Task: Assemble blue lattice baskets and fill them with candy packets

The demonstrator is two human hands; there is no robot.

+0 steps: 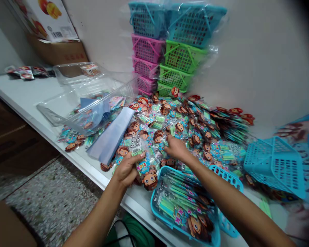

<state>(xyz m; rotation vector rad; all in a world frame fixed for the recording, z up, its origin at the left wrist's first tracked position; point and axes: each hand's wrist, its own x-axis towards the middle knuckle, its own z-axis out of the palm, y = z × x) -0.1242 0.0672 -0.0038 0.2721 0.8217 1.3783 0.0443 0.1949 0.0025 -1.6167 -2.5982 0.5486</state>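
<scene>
My left hand [128, 169] is closed on a clear packet [144, 164] with a barcode, green pieces and a brown-haired cartoon head, held thumb on top. My right hand [177, 148] reaches into a heap of similar packets [180, 127], its fingers bent together at the packets; what lies between the fingertips is too blurred to make out. Below my right forearm stands a blue plastic basket [154, 206], filled with packets stacked on edge in a row.
Blue, pink and green baskets [179, 56] stand stacked in clear wrap against the wall. A clear plastic tray [64, 103] and a folded bluish sheet [113, 137] lie left of the heap. Another blue basket [285, 164] sits at the right. The table's front edge [98, 180] runs below my left hand.
</scene>
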